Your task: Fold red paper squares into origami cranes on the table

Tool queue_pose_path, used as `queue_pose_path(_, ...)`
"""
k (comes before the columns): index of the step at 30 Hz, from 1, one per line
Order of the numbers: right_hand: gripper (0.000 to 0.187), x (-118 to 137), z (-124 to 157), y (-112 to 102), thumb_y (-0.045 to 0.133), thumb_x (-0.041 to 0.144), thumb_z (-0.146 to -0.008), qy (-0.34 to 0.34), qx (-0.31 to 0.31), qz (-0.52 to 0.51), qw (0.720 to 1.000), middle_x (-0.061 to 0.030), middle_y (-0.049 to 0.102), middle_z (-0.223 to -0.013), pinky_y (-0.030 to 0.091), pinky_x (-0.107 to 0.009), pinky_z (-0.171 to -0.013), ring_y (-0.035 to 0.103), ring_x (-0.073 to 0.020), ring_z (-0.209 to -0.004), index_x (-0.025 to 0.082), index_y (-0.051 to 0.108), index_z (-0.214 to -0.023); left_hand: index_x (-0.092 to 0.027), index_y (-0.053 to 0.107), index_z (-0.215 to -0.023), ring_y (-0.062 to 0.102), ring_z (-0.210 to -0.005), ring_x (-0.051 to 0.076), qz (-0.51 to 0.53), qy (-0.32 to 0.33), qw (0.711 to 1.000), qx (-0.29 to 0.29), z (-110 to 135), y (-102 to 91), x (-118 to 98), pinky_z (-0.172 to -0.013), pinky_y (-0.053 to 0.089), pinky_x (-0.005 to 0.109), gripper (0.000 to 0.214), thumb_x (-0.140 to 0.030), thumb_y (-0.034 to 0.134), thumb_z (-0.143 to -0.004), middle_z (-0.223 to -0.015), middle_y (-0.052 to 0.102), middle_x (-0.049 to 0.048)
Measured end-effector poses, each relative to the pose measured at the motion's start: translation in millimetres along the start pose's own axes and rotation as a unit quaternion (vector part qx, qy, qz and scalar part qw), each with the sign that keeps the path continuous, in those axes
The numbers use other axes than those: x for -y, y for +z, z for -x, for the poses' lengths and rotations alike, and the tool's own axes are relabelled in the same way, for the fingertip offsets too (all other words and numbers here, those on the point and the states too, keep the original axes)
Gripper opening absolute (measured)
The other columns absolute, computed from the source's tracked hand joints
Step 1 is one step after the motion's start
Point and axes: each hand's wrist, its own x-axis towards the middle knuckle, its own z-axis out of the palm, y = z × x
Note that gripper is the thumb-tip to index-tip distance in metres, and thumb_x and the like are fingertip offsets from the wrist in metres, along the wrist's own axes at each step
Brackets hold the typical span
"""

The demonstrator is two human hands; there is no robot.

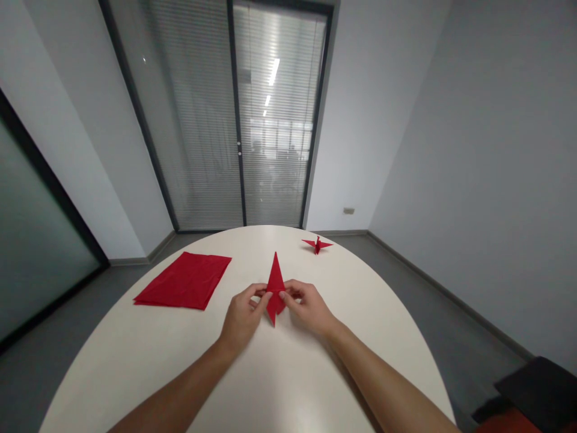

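Between my hands is a piece of folded red paper, a narrow diamond with one long point aimed away from me and shorter points toward me. My left hand pinches its left edge between thumb and fingers. On the opposite edge, my right hand is closed the same way, its thumb pressed on the front near the middle crease. Some fingertips are hidden behind the paper. Farther back to the right stands a finished red paper crane with its wings spread, apart from both hands.
A stack of red paper sheets lies flat at the left on the round white table. Beyond the table are a glass partition with blinds and grey-white walls. A dark chair is at the lower right.
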Motion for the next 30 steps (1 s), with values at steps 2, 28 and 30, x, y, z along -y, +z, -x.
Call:
queue_pose_path(2, 0.025, -2.2, -1.2, 2.2, 0.062, 0.041, -0.091, 0.021, -0.001, -0.065, 0.998, -0.0042, 0.072, -0.081, 0.049, -0.028, -0.069, 0.065, -0.0173, -0.073, 0.017, 0.071, -0.096, -0.018, 0.069, -0.097, 0.067, -0.066, 0.016, 0.036, -0.018, 0.999, 0.004, -0.3, 2.1, -0.8, -0.058, 0.052, 0.024, 0.023, -0.037, 0.059, -0.089, -0.083, 0.073, 0.0032)
queue_pose_path(28, 0.038, -19.9, -3.8, -5.9, 0.065, 0.048, -0.085, 0.15, 0.029, -0.179, 0.972, -0.0045, 0.07, -0.085, 0.05, -0.03, -0.067, 0.061, -0.0165, -0.074, 0.019, 0.076, -0.107, -0.019, 0.068, -0.094, 0.068, -0.082, 0.021, 0.107, -0.078, 0.99, 0.052, -2.8, 6.2, 7.3, -0.073, 0.051, 0.029, 0.022, -0.036, 0.057, -0.085, -0.09, 0.073, 0.0054)
queue_pose_path(30, 0.039, -19.3, -3.8, -5.8, 0.068, 0.05, -0.085, 0.136, 0.027, -0.16, 0.977, -0.0047, 0.07, -0.086, 0.046, -0.028, -0.065, 0.059, -0.015, -0.072, 0.018, 0.076, -0.106, -0.019, 0.067, -0.094, 0.068, -0.084, 0.02, 0.1, -0.066, 0.991, 0.052, -2.6, 5.8, 6.0, -0.077, 0.051, 0.03, 0.02, -0.035, 0.057, -0.085, -0.09, 0.073, 0.005)
